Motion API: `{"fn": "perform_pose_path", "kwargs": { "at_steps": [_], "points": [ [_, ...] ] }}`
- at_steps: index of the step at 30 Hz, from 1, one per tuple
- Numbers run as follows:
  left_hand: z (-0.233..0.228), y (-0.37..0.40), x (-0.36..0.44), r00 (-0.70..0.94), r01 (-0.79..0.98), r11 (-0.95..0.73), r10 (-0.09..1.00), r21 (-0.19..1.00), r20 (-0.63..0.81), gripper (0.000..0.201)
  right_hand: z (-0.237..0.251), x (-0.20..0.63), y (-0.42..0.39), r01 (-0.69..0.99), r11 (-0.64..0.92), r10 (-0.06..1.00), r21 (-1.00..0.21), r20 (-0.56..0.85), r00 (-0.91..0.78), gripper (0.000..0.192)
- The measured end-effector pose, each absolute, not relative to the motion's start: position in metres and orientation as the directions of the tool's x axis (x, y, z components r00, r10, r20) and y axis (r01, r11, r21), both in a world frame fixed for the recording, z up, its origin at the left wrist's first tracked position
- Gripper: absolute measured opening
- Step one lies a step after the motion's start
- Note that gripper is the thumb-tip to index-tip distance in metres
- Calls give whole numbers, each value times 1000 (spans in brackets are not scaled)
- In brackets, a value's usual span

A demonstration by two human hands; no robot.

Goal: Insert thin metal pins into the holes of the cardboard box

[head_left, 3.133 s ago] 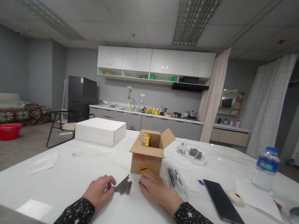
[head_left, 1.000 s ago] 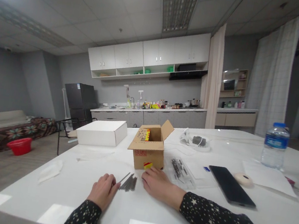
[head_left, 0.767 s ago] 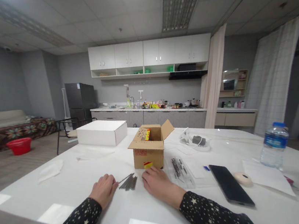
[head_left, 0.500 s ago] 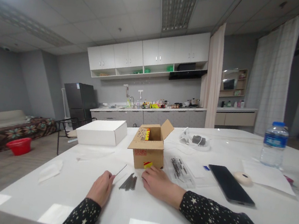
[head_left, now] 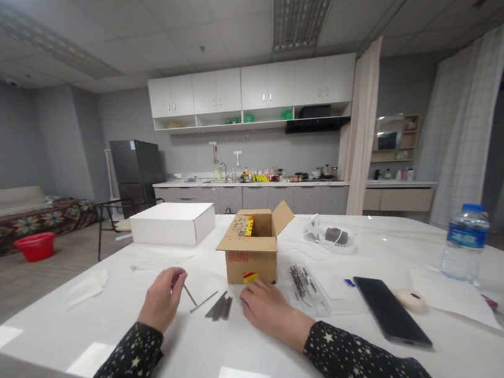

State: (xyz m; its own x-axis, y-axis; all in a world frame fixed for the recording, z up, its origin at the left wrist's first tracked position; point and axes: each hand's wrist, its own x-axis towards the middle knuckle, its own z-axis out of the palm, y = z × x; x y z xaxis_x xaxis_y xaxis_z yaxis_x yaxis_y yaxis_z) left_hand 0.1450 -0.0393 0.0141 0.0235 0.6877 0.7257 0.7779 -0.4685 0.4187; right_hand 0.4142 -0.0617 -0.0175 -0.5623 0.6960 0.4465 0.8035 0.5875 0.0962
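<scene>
My left hand (head_left: 163, 299) is above the table left of a bundle of metal nails (head_left: 219, 308). Its fingers are pinched on the end of a thin nail (head_left: 190, 294) that slants down to the right. A second single nail (head_left: 204, 302) lies on the table between that nail and the bundle. My right hand (head_left: 267, 307) rests on the tabletop to the right of the bundle, fingers loosely bent and nothing visible in them. It is just in front of an open cardboard box (head_left: 248, 263), by its yellow-and-red patch (head_left: 250, 277).
Right of the box is a clear plastic bag (head_left: 304, 287) with more dark metal pieces. Farther right are a black phone (head_left: 391, 312), a round beige item (head_left: 409, 300) and a water bottle (head_left: 464, 244). A white box (head_left: 172, 221) stands at the back left, a white cabled device (head_left: 330, 234) behind.
My left hand has moved left and slightly up. A single nail now lies beside the bundle, and another shows at my left fingertips. My right hand has stayed in place.
</scene>
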Motion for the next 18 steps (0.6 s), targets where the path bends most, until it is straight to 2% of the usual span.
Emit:
{"fn": "perform_pose_path", "kwargs": {
  "at_steps": [5, 13, 18],
  "points": [
    [14, -33, 153, 21, 756, -511, 643, 408, 766, 31, -15, 414, -62, 808, 583, 709, 85, 431, -558, 14],
    [5, -27, 159, 124, 719, -598, 613, 355, 780, 32, -18, 412, -60, 804, 589, 691, 85, 463, -555, 13],
    [6, -30, 166, 140, 680, -630, 612, 374, 778, 30, -15, 411, -61, 801, 593, 695, 86, 447, -563, 13]
  ]
}}
